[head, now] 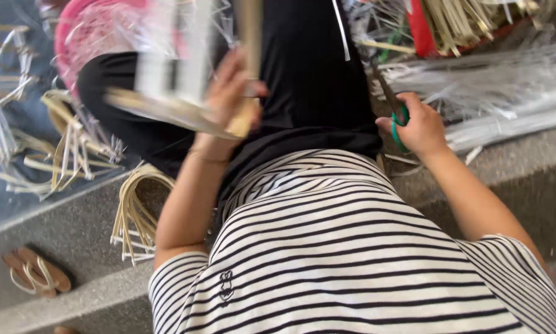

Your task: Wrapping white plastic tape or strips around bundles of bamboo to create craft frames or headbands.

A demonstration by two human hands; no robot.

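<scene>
Trimming a strip bundle with scissors

Left hand (pixel 228 93) clamps the blurred bundle (pixel 173 108); right hand (pixel 417 127) grips green-handled scissors (pixel 397 114). Steady the bundle before cutting.

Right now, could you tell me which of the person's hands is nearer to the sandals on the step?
Left. The left hand is above-right of the sandals; the right hand, holding green-handled scissors, lies farther right.
</scene>
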